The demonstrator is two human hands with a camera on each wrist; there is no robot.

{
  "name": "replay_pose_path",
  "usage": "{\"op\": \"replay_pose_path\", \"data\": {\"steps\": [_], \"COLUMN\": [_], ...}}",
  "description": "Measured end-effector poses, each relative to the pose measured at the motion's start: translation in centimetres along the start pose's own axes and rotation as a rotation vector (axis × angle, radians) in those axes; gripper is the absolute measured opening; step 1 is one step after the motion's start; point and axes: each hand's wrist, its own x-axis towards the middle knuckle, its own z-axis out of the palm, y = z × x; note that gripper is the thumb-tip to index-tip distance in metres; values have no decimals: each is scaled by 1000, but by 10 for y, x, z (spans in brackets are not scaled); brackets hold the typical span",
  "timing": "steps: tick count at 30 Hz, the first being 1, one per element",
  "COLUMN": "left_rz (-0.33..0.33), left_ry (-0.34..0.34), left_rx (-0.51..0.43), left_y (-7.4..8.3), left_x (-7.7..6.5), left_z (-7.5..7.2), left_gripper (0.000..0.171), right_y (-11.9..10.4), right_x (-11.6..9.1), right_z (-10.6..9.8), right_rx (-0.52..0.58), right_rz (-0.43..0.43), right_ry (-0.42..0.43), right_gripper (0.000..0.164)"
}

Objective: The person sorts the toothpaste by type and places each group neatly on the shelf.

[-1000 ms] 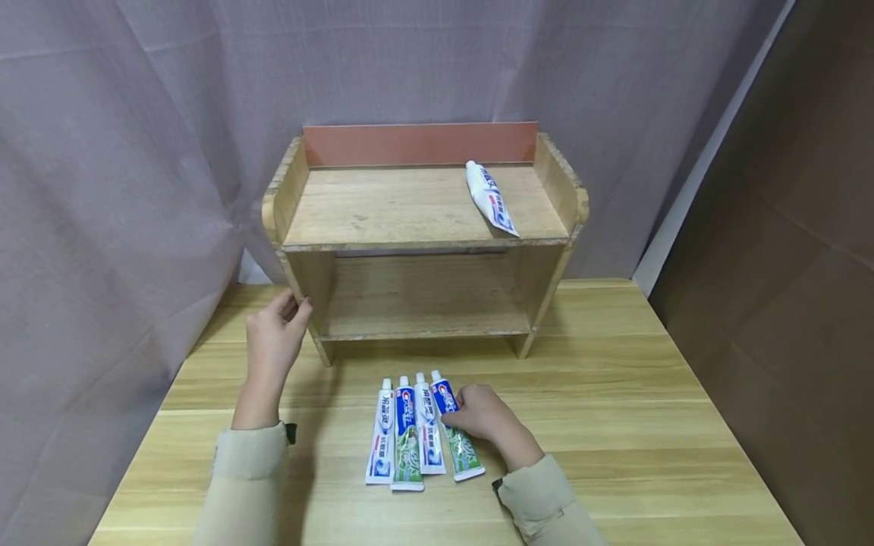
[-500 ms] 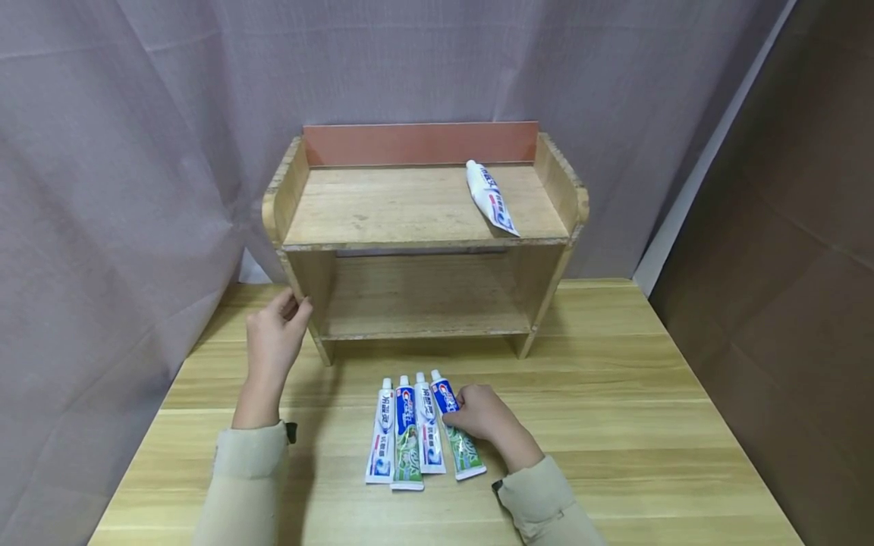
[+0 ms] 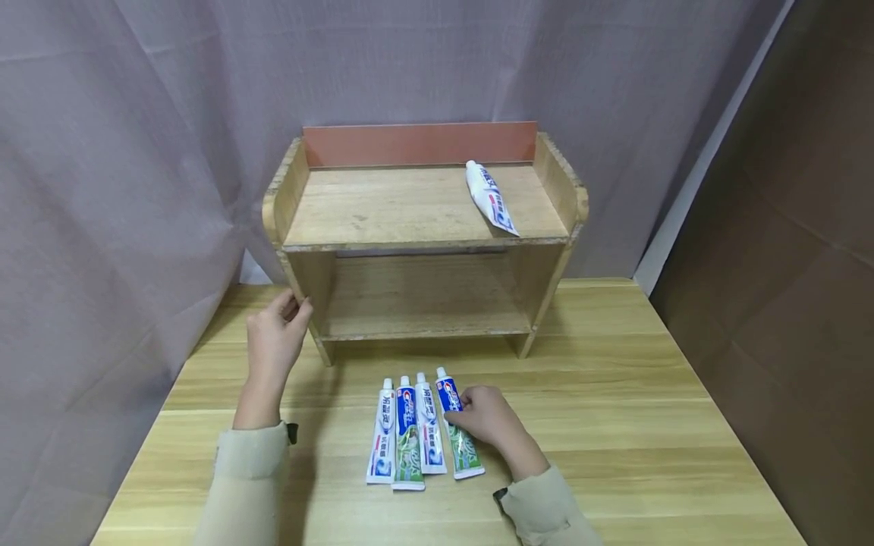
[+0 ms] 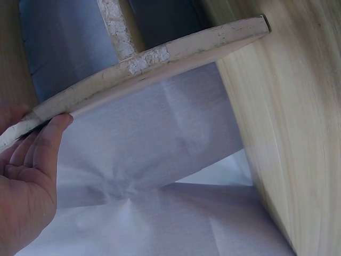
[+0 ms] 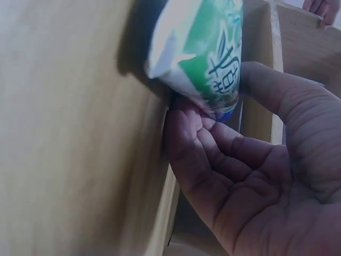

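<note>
My right hand [image 3: 493, 418] pinches a blue-and-green toothpaste tube [image 3: 466, 456], the rightmost of a row on the table, between thumb and fingers. In the right wrist view, the tube's green-and-white end [image 5: 210, 58] shows above the curled fingers. To its left lie a white toothpaste tube [image 3: 429, 436], another blue-and-green tube [image 3: 407, 440] and a second white tube [image 3: 383, 436], caps away from me. My left hand [image 3: 271, 337] grips the front edge of the small wooden shelf's left side panel [image 4: 176, 50], thumb on one face and fingers on the other.
The two-tier wooden shelf [image 3: 382, 208] stands at the back of the wooden table [image 3: 614, 425]. One white toothpaste tube [image 3: 490, 199] lies on its upper board, right of centre. Grey cloth [image 3: 171, 114] hangs behind, and a brown surface [image 3: 785, 265] rises at the right.
The held tube's cap end has shifted slightly right and away from me, leaving a wider gap beside the white tube. My right hand moved slightly with it; the left hand stays on the shelf.
</note>
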Motion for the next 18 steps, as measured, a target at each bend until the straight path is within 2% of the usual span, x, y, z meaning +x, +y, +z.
{"op": "replay_pose_path", "data": {"steps": [4, 18], "left_rz": [-7, -3], "left_ry": [-5, 15], "left_rx": [-3, 16], "left_y": [-1, -2], "left_x": [1, 1], "left_z": [0, 1], "left_gripper": [26, 22], "right_y": [0, 0], "right_x": [-1, -2], "right_z": [-1, -5], "right_rx": [25, 82], "right_rz": [-18, -7], "right_ry": [18, 27], "right_gripper": [24, 27]}}
